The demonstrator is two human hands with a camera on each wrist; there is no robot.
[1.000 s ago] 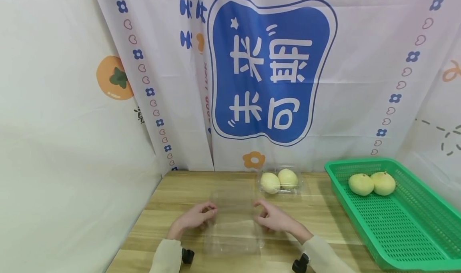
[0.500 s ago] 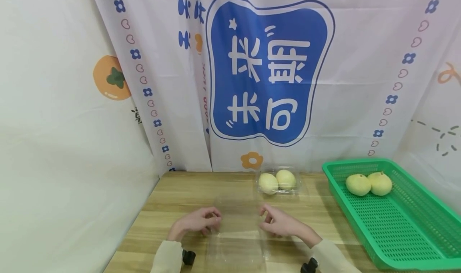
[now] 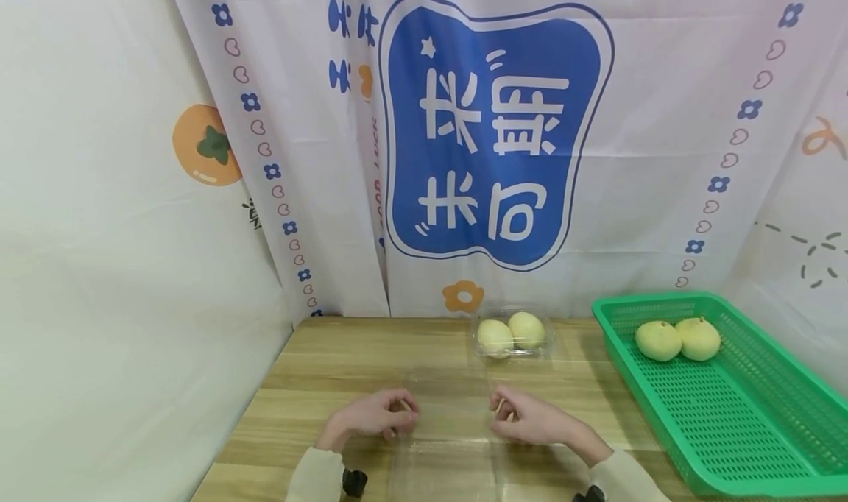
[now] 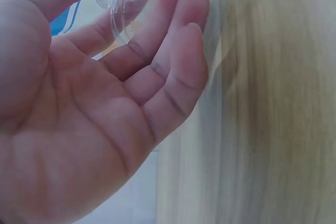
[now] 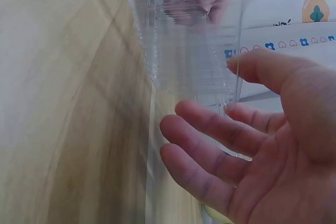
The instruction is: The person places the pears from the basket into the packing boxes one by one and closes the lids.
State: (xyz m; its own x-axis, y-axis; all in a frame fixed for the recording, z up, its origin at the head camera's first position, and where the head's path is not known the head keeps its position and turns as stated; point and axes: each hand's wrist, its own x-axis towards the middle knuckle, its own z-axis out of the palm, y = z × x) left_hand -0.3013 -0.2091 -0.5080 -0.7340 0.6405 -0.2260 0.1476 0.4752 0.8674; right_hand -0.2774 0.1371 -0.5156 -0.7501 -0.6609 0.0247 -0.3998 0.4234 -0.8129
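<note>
Your left hand [image 3: 371,417] and right hand [image 3: 530,419] have slid slightly nearer you, each still pinching a side of the empty clear clamshell box [image 3: 450,428] lying open on the desk [image 3: 318,362]. The box now sits squarer before you, ready for filling.

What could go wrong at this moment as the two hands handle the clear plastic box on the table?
1. The empty clear box is thin; the left hand and right hand pinch only its edges, so it may buckle or slip from the grip.
2. The filled box of fruit sits just behind it and could get nudged.
</note>
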